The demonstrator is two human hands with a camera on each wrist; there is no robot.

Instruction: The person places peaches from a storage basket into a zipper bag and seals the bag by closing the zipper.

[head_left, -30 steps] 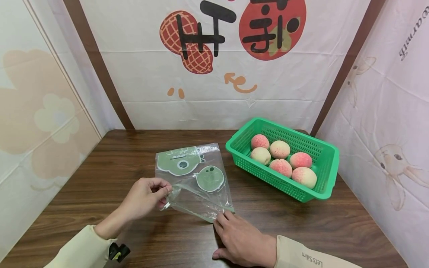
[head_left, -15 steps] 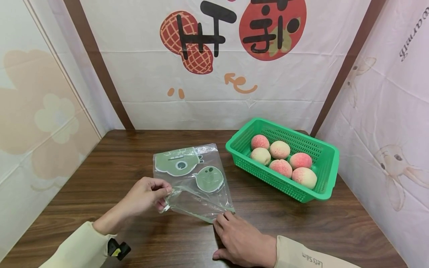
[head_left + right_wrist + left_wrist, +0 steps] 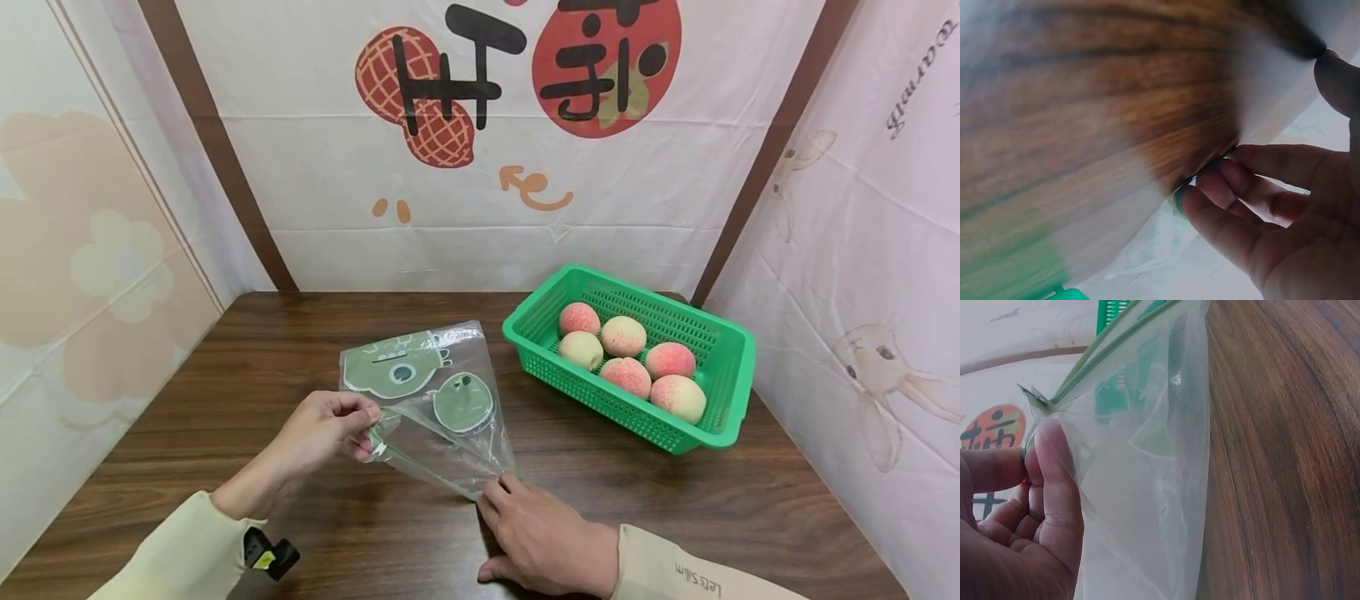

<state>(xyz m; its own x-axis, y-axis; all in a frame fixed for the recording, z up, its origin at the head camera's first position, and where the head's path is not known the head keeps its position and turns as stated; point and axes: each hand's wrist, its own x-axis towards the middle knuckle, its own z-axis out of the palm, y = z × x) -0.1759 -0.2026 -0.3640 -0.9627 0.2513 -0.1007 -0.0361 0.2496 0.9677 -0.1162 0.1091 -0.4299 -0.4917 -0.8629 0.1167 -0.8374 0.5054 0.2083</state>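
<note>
A clear zip bag [image 3: 462,403] with green cartoon prints lies on the table, its mouth towards the person. My left hand [image 3: 322,433] pinches the left corner of that mouth between thumb and fingers and holds it raised off the wood. In the left wrist view the bag [image 3: 1147,506] hangs from the thumb and fingertips, its green zip strips side by side. At the opposite corner my right hand [image 3: 540,537] presses the bag's edge down with its fingertips. Its thumb stands apart on the table, as the right wrist view of the hand [image 3: 1297,219] confirms.
At the right rear stands a green perforated basket [image 3: 585,388] holding several peaches [image 3: 624,337]. The brown wooden table [image 3: 247,375] reaches back to a printed cloth wall [image 3: 315,250], with more printed cloth at both sides.
My left hand has shifted slightly up and to the left with its corner, and the bag's printed part has tilted and slid a little leftwards. The right hand stays in place.
</note>
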